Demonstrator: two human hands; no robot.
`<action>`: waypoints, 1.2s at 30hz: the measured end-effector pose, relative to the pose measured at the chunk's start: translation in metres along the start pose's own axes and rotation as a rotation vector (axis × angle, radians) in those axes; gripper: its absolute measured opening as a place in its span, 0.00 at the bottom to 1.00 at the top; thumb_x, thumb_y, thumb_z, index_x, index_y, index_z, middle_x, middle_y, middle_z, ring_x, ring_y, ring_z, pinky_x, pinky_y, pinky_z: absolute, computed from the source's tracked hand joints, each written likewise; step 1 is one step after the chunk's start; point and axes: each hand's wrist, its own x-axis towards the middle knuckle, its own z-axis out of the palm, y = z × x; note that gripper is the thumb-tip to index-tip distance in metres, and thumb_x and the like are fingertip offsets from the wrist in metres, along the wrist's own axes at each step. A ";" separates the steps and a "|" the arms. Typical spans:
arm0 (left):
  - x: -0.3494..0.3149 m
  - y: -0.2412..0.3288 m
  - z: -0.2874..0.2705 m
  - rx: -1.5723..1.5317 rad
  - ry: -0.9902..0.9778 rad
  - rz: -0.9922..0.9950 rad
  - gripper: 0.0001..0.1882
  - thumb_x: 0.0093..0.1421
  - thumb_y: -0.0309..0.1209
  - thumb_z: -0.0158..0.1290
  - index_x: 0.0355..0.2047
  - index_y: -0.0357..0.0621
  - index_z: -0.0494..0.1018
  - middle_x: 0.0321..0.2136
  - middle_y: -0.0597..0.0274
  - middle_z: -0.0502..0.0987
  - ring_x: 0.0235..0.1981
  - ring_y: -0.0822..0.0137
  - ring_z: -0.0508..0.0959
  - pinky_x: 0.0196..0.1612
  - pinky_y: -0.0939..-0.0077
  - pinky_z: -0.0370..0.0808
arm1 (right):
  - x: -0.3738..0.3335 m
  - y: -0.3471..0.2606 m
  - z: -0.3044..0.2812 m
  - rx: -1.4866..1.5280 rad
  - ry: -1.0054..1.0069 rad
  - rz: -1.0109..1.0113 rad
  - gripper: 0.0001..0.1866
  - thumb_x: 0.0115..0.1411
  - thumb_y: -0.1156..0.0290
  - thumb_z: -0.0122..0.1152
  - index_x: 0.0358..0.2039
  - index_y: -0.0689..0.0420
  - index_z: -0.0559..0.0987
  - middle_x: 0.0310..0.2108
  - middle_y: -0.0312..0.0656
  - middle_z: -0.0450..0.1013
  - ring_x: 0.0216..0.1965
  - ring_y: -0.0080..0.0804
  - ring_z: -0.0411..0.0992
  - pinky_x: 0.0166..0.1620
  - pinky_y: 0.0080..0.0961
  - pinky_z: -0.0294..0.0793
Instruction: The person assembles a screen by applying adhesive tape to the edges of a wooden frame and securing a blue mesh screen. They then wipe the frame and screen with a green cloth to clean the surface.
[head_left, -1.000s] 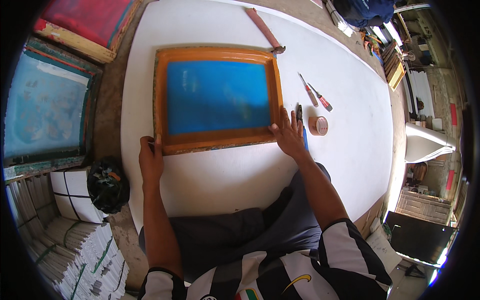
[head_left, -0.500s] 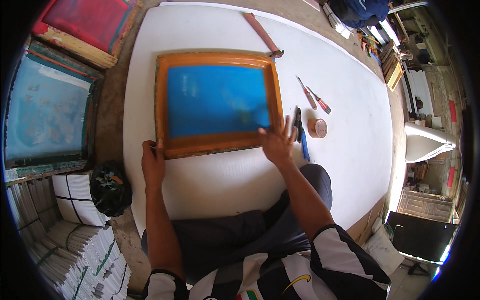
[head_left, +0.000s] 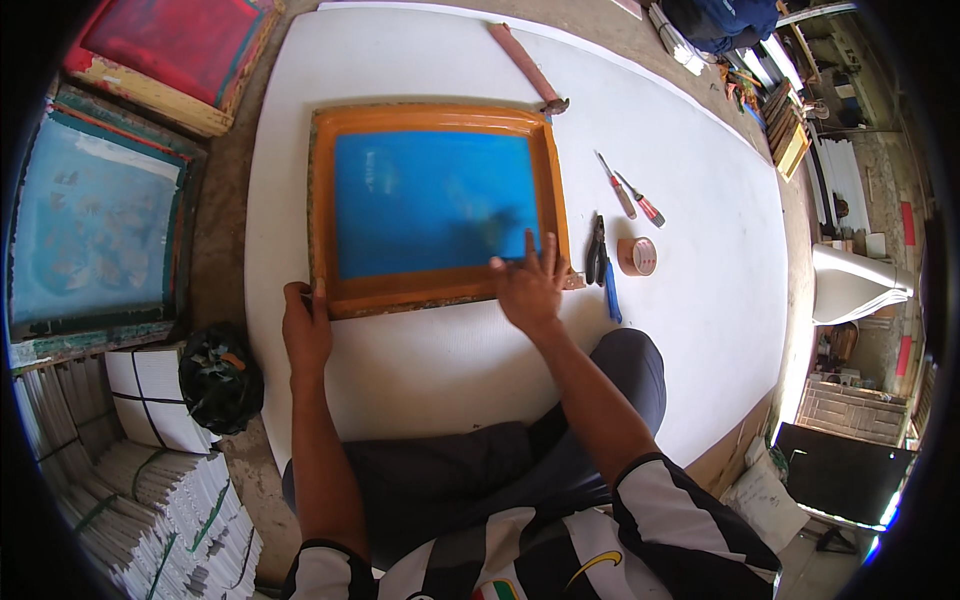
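A screen-printing frame (head_left: pixel 420 285) lies on a white board, its wooden border brown-orange and its stretched mesh blue. My left hand (head_left: pixel 305 318) is closed around the frame's near left corner, thumb on top. Over the near right part of the frame is my right hand (head_left: pixel 530 290), fingers spread and holding nothing; I cannot tell if its fingertips touch the border. Its shadow falls on the mesh. Just right of that hand lie black-handled pliers (head_left: pixel 596 250), a blue-handled tool (head_left: pixel 611 292) and a roll of brown tape (head_left: pixel 637 256).
Two screwdrivers (head_left: pixel 640 200) lie beyond the tape, and a hammer (head_left: pixel 530 70) at the board's far side. The white board (head_left: pixel 710 270) spreads under everything. Left of it stand other framed screens (head_left: pixel 95 220), a black plastic bag (head_left: pixel 220 378) and stacks of white sheets (head_left: pixel 180 510).
My right hand has moved left, from the frame's near right corner to over its near border, uncovering the corner. The left hand keeps its grip; the frame has barely shifted.
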 end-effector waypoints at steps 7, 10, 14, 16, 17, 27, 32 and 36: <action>0.000 0.010 -0.004 0.021 -0.042 -0.079 0.15 0.75 0.39 0.49 0.49 0.40 0.67 0.32 0.45 0.78 0.34 0.47 0.80 0.40 0.56 0.74 | 0.008 0.012 -0.032 -0.128 0.000 0.091 0.32 0.75 0.43 0.39 0.43 0.52 0.89 0.70 0.53 0.61 0.75 0.56 0.47 0.72 0.67 0.42; 0.000 0.009 -0.006 0.031 -0.042 -0.073 0.14 0.75 0.39 0.48 0.50 0.40 0.67 0.34 0.43 0.80 0.35 0.45 0.81 0.41 0.54 0.75 | 0.007 -0.012 -0.017 -0.186 -0.012 -0.029 0.31 0.75 0.46 0.42 0.39 0.55 0.88 0.57 0.53 0.71 0.64 0.53 0.62 0.69 0.64 0.50; 0.001 0.007 -0.007 0.045 -0.049 -0.054 0.14 0.75 0.39 0.47 0.49 0.39 0.67 0.36 0.41 0.81 0.37 0.44 0.82 0.40 0.53 0.76 | 0.005 -0.073 -0.011 0.056 -0.094 -0.179 0.28 0.73 0.49 0.49 0.31 0.58 0.86 0.42 0.49 0.76 0.47 0.51 0.72 0.56 0.55 0.67; 0.001 0.016 -0.011 0.028 -0.078 -0.068 0.14 0.76 0.39 0.47 0.48 0.38 0.67 0.34 0.41 0.80 0.36 0.42 0.82 0.40 0.53 0.76 | 0.002 -0.100 0.004 0.174 -0.109 -0.288 0.25 0.72 0.49 0.51 0.33 0.58 0.85 0.40 0.48 0.76 0.45 0.50 0.73 0.51 0.51 0.71; 0.001 0.018 -0.008 0.034 -0.079 -0.058 0.14 0.76 0.39 0.47 0.48 0.38 0.67 0.34 0.41 0.80 0.36 0.42 0.82 0.40 0.53 0.76 | -0.003 -0.110 0.013 0.241 -0.067 -0.379 0.25 0.71 0.48 0.53 0.35 0.57 0.84 0.40 0.47 0.76 0.45 0.50 0.73 0.49 0.50 0.72; 0.005 0.002 -0.004 -0.023 -0.096 -0.029 0.14 0.74 0.39 0.49 0.45 0.39 0.67 0.35 0.41 0.80 0.38 0.39 0.81 0.41 0.49 0.75 | -0.016 -0.037 0.020 0.255 0.055 -0.498 0.27 0.56 0.54 0.72 0.55 0.49 0.80 0.52 0.42 0.76 0.57 0.49 0.70 0.59 0.49 0.70; -0.001 -0.014 -0.008 0.048 0.078 0.033 0.17 0.72 0.43 0.51 0.48 0.40 0.73 0.36 0.44 0.81 0.42 0.40 0.81 0.48 0.49 0.76 | -0.030 -0.062 0.010 0.275 0.023 -0.499 0.23 0.51 0.64 0.76 0.48 0.55 0.83 0.48 0.45 0.79 0.51 0.50 0.75 0.51 0.47 0.76; -0.041 -0.031 -0.067 0.021 0.032 -0.095 0.23 0.67 0.48 0.56 0.50 0.41 0.79 0.37 0.47 0.83 0.43 0.45 0.82 0.48 0.55 0.77 | -0.068 -0.115 -0.029 -0.027 -0.247 -0.429 0.26 0.54 0.60 0.74 0.52 0.55 0.81 0.48 0.48 0.78 0.52 0.52 0.75 0.52 0.48 0.75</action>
